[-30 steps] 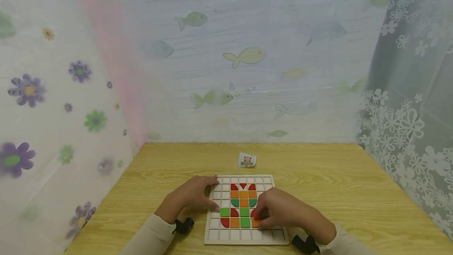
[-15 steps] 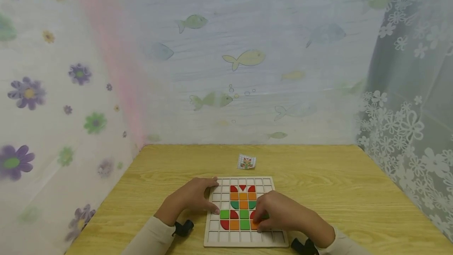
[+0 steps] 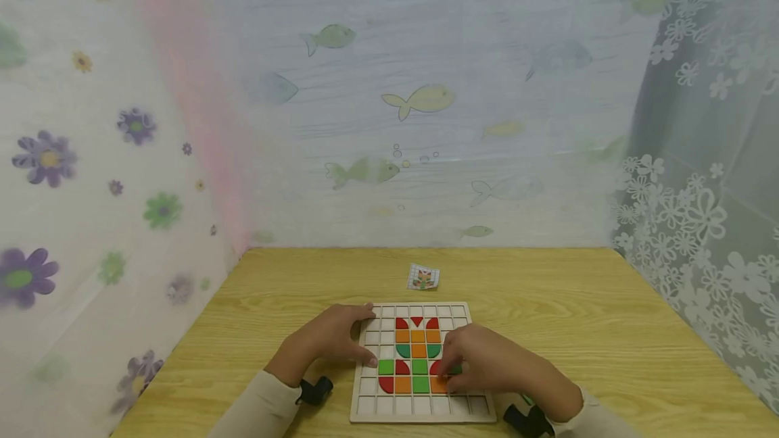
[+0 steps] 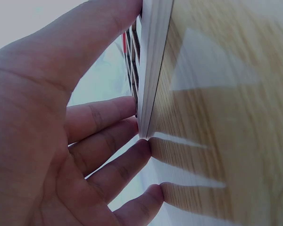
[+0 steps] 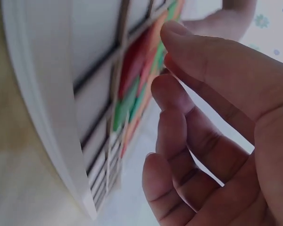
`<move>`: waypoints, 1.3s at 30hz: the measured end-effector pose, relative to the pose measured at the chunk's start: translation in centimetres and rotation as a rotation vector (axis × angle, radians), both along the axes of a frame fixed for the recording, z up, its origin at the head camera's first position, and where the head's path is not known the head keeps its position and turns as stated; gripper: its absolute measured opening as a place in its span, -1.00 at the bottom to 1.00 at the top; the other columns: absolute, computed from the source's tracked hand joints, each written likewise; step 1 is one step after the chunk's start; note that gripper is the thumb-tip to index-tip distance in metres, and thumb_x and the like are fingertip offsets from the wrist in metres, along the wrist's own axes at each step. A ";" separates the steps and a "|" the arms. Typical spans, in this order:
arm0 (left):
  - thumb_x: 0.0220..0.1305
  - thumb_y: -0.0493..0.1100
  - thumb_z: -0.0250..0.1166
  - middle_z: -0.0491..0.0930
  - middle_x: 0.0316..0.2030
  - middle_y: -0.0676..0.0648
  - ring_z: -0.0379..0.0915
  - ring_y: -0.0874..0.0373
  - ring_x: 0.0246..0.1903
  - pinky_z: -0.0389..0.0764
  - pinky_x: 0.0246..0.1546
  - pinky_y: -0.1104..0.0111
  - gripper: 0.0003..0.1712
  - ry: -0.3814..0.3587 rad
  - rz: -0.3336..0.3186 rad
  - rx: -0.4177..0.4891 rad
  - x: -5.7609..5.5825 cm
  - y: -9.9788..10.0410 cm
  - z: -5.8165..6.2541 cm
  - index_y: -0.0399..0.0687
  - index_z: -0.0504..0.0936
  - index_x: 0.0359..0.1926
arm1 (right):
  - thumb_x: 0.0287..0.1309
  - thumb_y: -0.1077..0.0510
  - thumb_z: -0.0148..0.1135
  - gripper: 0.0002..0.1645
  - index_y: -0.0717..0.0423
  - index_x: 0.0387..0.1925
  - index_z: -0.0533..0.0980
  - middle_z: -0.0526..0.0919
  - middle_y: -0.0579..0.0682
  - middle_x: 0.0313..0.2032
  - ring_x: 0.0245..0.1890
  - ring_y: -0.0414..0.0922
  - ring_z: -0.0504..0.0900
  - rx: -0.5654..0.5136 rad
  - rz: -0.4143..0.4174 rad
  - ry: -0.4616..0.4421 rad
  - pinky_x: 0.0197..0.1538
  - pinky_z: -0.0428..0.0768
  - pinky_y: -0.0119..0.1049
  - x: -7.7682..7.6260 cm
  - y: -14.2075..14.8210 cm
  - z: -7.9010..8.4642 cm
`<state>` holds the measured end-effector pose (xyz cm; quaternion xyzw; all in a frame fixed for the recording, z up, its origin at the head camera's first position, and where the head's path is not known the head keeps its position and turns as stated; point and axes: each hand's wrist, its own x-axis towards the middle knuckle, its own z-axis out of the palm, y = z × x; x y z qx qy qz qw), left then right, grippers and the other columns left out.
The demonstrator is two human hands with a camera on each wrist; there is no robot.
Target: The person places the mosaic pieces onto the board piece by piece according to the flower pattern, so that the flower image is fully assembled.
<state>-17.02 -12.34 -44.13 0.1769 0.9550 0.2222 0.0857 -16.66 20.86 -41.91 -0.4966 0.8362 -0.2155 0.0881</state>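
A wooden grid board lies on the table, with red, orange and green tiles in its cells forming a pattern. My left hand steadies the board's left side; its thumb and extended fingertips touch the rim. Over the right part of the pattern is my right hand, beside an orange tile. In the right wrist view its fingers are loosely bent just off the tiles, and I see nothing held between thumb and fingers. That hand hides some cells on the right, where part of a dark red tile shows in the wrist view.
Beyond the board lies a small paper card printed with a similar tile pattern. The wooden table meets a fish-print curtain at the back, with patterned sheets on both sides. Black wrist cameras sit under the wrists.
My right hand has lifted slightly and drawn a little right, uncovering more of the orange tile by its fingertips. My left hand stays at the board's edge.
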 end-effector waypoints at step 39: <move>-0.03 0.36 0.60 0.39 0.49 0.01 0.26 -0.09 0.50 0.38 0.43 -0.09 0.10 0.010 0.006 -0.013 0.0 0.0 0.0 0.07 0.45 0.48 | 0.09 0.07 0.59 -0.70 -0.13 -0.09 0.75 0.74 -0.19 -0.17 -0.23 -0.26 0.66 -0.140 -0.014 -0.280 -0.23 0.66 -0.32 -1.6 13.4 -0.9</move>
